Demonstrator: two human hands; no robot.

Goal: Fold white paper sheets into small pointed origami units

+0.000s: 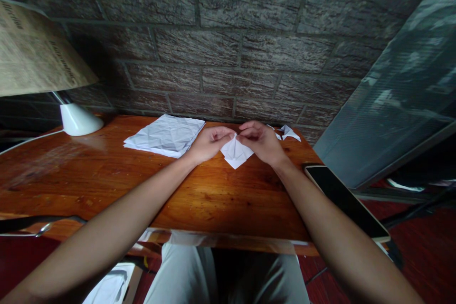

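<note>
closest in are two bare arms (pixel 117 218), over the wood table (pixel 213 199), ending at a small folded paper (pixel 235 153) near the brick wall (pixel 217 104), one point aimed at the table's near edge. the left hand (pixel 212 144) & right hand (pixel 262 144) both have thumb & fingers pinched nearly tog. on its far corner; the spare r. fingers curl loose. can't tell if the paper rests on the wood. it's prob. v. light, a bit stiff at the folds b/c of the layers, but thin at the flaps, so a hard tug cd rip or crumple it. shdn't be slippery. best hold is that far tip, w/ soft fingertips, not the side flaps.
</note>
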